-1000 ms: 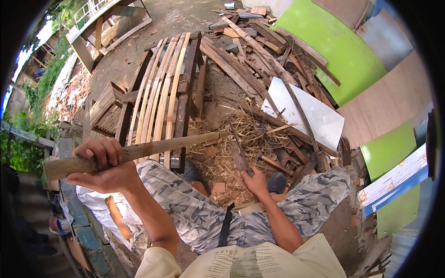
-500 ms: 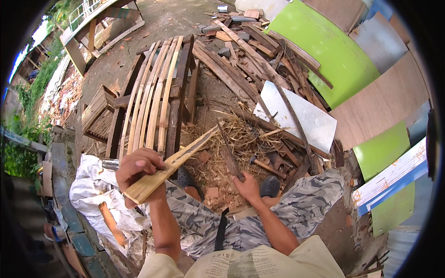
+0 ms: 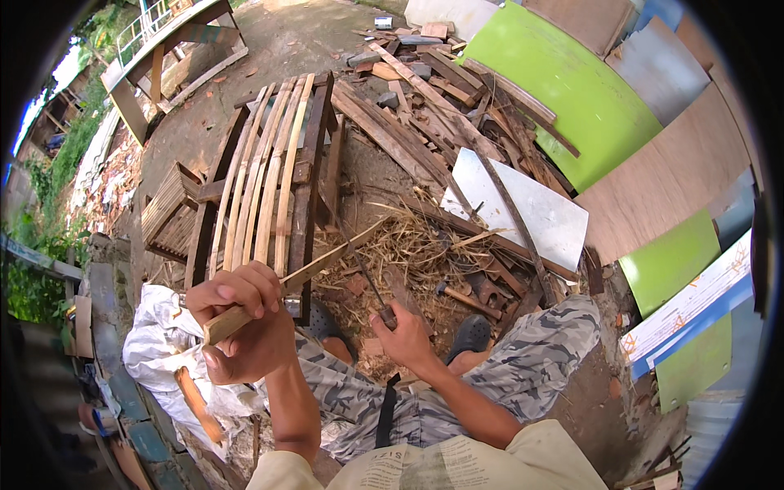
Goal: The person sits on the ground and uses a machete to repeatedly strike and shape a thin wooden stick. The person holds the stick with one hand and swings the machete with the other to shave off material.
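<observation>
My left hand (image 3: 249, 314) is closed round a pale bamboo strip (image 3: 331, 260), its near end sticking out past the palm. The strip slants away to the right and narrows toward its far tip. My right hand (image 3: 406, 336) grips the short handle of a long knife (image 3: 369, 276). Its dark blade points up and away, seen nearly edge-on, and crosses the strip near its far part; whether they touch I cannot tell. Below both lies a heap of stringy shavings (image 3: 408, 245) on the ground between my feet.
Ahead stands a dark wooden frame (image 3: 314, 175) carrying several pale slats (image 3: 265, 180). A hammer (image 3: 468, 300) lies near my right foot. Scrap wood (image 3: 400, 135), a white board (image 3: 523, 204) and green panels (image 3: 563, 90) are to the right. A white sack (image 3: 155, 327) is at my left.
My left hand has rolled the strip, so its broad face has turned away and it looks narrower. The knife has swung left and turned edge-on, now crossing the strip.
</observation>
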Available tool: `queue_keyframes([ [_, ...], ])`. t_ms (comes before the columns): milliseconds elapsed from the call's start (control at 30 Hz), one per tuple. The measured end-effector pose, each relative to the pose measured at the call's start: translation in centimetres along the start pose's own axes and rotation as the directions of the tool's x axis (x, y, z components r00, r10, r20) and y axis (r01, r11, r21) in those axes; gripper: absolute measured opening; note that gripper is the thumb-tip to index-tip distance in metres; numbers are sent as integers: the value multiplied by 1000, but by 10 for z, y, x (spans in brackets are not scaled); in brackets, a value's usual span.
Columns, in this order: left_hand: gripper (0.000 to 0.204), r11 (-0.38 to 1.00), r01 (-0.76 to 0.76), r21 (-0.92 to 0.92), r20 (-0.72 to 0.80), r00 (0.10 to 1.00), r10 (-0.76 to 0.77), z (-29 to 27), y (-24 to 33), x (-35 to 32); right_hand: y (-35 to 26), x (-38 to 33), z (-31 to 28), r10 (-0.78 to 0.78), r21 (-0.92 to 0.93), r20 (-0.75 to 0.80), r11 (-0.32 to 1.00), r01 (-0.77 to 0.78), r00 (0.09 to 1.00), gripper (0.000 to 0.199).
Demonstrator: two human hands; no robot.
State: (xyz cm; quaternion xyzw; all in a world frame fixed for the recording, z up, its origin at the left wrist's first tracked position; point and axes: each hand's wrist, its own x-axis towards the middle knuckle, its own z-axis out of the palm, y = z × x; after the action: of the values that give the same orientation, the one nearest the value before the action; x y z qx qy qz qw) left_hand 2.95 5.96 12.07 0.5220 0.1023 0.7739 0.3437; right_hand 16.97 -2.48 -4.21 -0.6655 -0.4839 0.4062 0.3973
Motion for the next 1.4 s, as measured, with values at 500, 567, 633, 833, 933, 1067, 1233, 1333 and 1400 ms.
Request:
queue_keyframes([
  [500, 63, 989, -28, 145, -105, 993, 44, -12, 14, -23, -50, -26, -23, -218, -124, 183, 962, 242, 959, 23],
  [567, 62, 992, -20, 127, -87, 996, 31, -15, 14, -24, -46, -18, -27, -192, -149, 168, 965, 218, 967, 22],
  [633, 65, 996, 1, 88, -65, 998, 5, -24, 16, -28, -66, -28, -34, -198, -139, 208, 964, 229, 958, 23],
  [833, 63, 997, 8, 79, -61, 998, -3, -25, 17, -27, -40, -16, -22, -218, -204, 109, 950, 236, 970, 23],
  [933, 62, 999, -6, 48, -47, 999, 8, -26, 17, -30, 11, 5, -23, -60, -285, 134, 954, 96, 989, 25],
  [1067, 60, 998, -4, 61, -83, 997, 9, -30, 17, -29, -30, -11, -22, -218, -208, 176, 945, 252, 960, 27],
  [1233, 58, 993, -1, 120, -145, 989, 19, -23, 14, -22, 22, 22, -3, -105, -215, 126, 968, 130, 986, 25],
  [1333, 58, 994, 8, 106, -157, 987, 9, -31, 15, -20, 72, 56, -11, 47, -276, 99, 961, -18, 994, 24],
  [1400, 57, 991, 10, 131, -208, 978, 18, -30, 13, -17, 72, 57, -12, -11, -311, 65, 950, 31, 998, 22],
])
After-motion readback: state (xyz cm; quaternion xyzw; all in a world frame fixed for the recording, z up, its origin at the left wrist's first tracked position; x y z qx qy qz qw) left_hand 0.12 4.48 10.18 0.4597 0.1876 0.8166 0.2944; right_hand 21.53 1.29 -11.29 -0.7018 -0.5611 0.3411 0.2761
